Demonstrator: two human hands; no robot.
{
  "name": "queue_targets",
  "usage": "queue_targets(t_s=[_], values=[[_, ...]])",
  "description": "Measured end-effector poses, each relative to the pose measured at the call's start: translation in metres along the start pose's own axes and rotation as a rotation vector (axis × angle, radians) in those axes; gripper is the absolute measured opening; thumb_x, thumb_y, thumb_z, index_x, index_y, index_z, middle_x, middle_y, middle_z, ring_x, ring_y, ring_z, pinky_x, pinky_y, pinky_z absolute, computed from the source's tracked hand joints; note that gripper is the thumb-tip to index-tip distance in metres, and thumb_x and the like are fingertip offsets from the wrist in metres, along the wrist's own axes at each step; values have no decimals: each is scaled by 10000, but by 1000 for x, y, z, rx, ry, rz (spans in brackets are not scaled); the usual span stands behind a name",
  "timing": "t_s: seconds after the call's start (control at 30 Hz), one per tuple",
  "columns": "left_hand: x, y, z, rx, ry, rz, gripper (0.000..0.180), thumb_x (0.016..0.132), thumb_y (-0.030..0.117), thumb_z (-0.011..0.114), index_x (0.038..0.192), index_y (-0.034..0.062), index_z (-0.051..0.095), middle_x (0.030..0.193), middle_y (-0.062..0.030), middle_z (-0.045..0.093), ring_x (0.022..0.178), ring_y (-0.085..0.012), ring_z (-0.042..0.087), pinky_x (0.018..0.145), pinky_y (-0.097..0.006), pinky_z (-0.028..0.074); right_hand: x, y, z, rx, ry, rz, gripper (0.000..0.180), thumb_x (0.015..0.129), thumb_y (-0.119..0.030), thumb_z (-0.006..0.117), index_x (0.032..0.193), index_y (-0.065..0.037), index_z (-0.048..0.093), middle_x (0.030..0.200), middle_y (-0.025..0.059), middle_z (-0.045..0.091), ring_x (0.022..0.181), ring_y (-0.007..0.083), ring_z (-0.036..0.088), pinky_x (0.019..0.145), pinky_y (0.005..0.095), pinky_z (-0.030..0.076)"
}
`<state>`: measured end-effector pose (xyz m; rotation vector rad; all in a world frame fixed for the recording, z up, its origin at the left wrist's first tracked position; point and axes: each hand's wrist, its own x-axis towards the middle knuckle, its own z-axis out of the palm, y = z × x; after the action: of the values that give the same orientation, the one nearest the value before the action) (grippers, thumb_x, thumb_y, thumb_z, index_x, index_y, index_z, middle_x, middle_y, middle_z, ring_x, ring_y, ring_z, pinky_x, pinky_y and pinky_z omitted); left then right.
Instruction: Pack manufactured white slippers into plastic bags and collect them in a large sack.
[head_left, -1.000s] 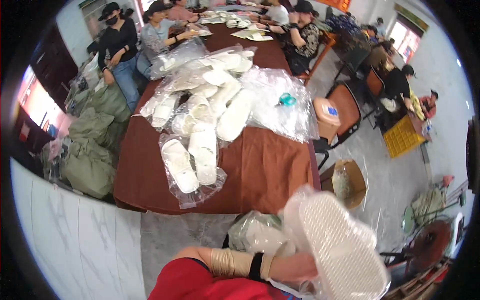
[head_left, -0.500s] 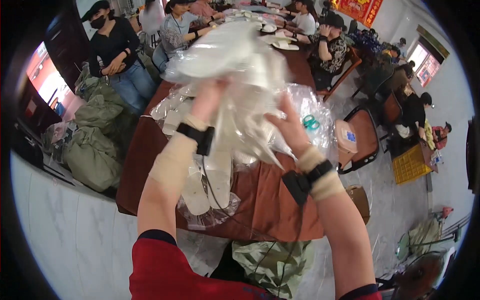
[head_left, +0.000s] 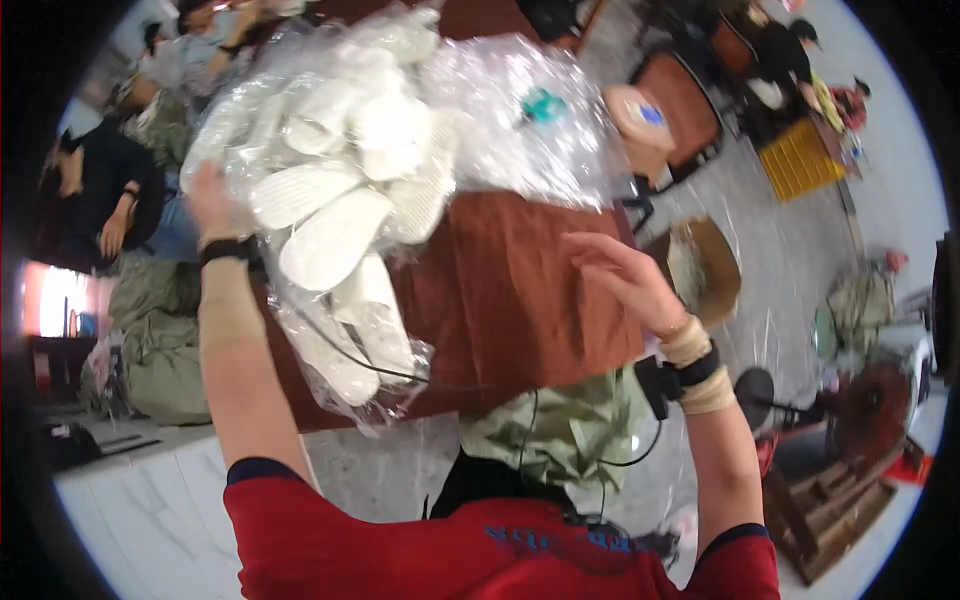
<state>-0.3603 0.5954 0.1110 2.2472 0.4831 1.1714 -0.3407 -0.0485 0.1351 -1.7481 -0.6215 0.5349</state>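
Note:
White slippers (head_left: pixel 335 235) lie in a loose pile on the brown-clothed table (head_left: pixel 520 290), most in or among clear plastic bags. One wrapped pair (head_left: pixel 365 345) sits at the table's near left edge. My left hand (head_left: pixel 212 200) is at the pile's left side, against the plastic; motion smears its fingers, so its grip is unclear. Over the table's right edge hovers my right hand (head_left: pixel 635 280), palm turned inward, fingers stretched out and holding nothing. Teal-handled scissors (head_left: pixel 543 104) rest on a heap of clear plastic bags (head_left: pixel 520 150) farther back.
To the right stand a chair (head_left: pixel 690 105) with a pinkish box (head_left: pixel 640 120) and an open carton (head_left: pixel 705 270). A green sack (head_left: pixel 555 430) hangs at the near edge. Cables run from both wrists. A person (head_left: pixel 110 200) is at the left, beside stuffed green sacks (head_left: pixel 165 350).
The blurred white bundle between my hands is no longer held up; slippers now lie on the pile. My hands have moved apart, left hand leftward, right hand rightward. The view has turned and dropped.

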Motion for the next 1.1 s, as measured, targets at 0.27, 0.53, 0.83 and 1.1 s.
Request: queue_targets(t_s=[0.27,0.53,0.83,1.1], values=[[-220,257,-62,359,4,401,210,947,126,520,1039,-20,639,1018,-144,666,978,-257,604,890,-362,465,-227,103,34,145,-308,517,278,962,-204,530,1194,-72,610,975,63,695,916,144,641,850,304,500],[-619,301,44,-332,-1353,573,255,889,208,603,1077,36,615,1100,-164,650,1054,-329,611,973,-419,431,-322,338,180,-395,-94,745,528,847,-102,532,1348,-5,397,1357,263,464,1195,415,499,1013,437,414],[-710,310,75,75,-1803,404,160,892,146,509,909,22,608,799,-184,647,820,-372,658,715,-484,516,-348,357,138,-220,453,898,367,839,-172,526,1181,-41,541,903,284,649,872,473,614,759,523,496],[-721,247,179,345,-1407,158,445,902,184,590,1285,5,452,1447,-234,312,1298,-494,333,1008,-552,401,-342,425,133,-338,496,981,289,869,-153,515,1086,1,629,1076,252,641,987,446,597,881,475,474]])
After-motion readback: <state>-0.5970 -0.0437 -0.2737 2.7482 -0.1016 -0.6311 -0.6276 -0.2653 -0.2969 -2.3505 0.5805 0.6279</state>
